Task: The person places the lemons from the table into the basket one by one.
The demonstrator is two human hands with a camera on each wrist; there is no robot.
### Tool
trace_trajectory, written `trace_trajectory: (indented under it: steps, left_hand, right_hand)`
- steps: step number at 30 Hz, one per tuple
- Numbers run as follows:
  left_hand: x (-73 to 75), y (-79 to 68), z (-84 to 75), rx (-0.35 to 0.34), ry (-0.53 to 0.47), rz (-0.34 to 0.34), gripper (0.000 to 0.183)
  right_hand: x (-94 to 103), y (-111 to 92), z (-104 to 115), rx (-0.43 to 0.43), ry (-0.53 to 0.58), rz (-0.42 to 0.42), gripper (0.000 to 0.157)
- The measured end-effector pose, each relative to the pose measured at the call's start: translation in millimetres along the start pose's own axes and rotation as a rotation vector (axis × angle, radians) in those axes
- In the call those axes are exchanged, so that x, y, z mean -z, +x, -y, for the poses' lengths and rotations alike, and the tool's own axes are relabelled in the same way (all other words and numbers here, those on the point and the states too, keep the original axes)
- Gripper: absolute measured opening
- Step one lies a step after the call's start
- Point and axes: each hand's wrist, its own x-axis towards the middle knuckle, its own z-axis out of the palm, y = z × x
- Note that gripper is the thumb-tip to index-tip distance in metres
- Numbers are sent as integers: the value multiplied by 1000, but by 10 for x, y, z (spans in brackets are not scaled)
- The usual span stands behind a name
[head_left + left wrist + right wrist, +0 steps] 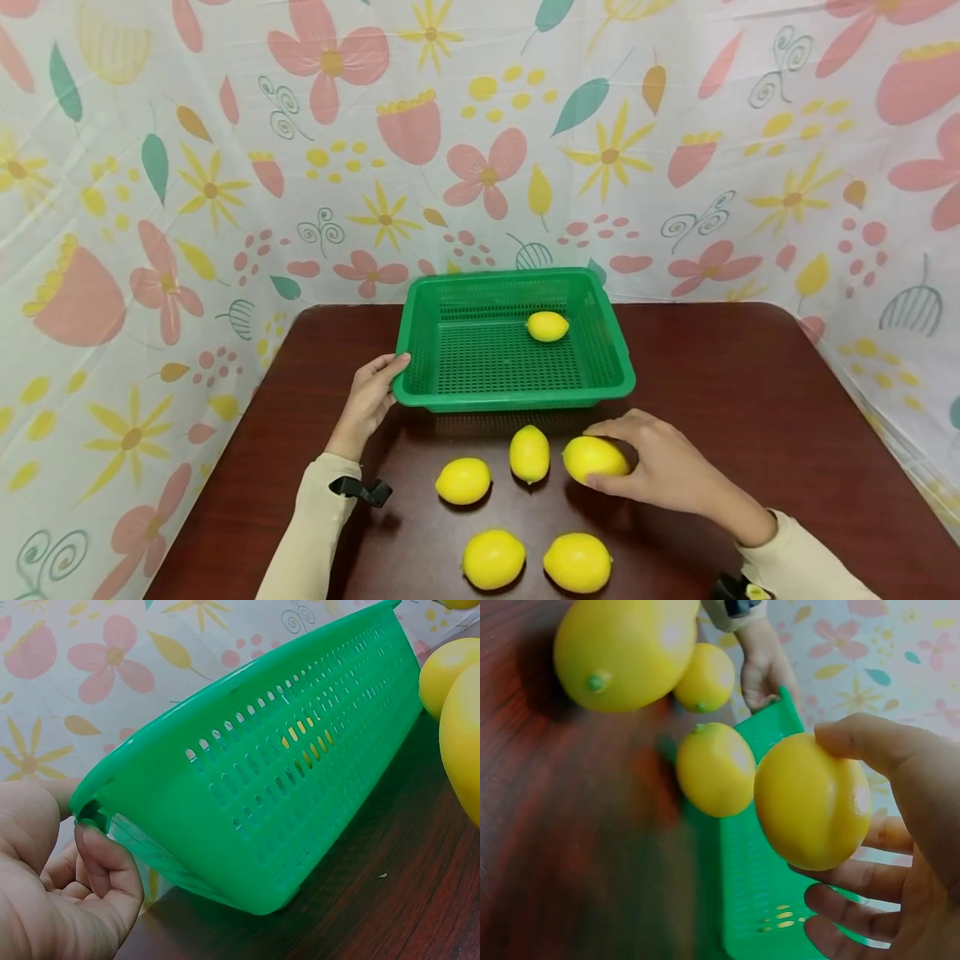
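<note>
My left hand (367, 400) grips the near left corner of a green plastic basket (517, 397), thumb over the rim and fingers curled beneath it in the left wrist view. Inside the basket, toward its right side, lies one lemon (547, 326). Between thumb and fingers, my right hand (667, 467) holds another lemon (812, 801) just in front of the basket's right half. Close to its left, a lemon (529, 454) stands on end toward the basket, and a further lemon (462, 481) lies left of that.
Two more lemons, a left one (493, 559) and a right one (577, 562), lie near the front on the dark reddish-brown table (750, 392). A flower-printed cloth (487, 100) hangs behind the table and along its sides.
</note>
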Motion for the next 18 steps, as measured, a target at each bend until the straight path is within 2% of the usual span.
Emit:
trace_trajectory:
  steps: [5,10,18]
  left_hand:
    - [-16,2,4,-9,-12,0,40]
    - [-10,-11,1,-3,-3,-1,40]
    - [10,-17,-4,-1,-19,0,40]
  right_hand:
    - [269,56,34,30,8,45,47]
    - [504,151,53,79,24,55,45]
    - [768,476,-10,158,56,101,45]
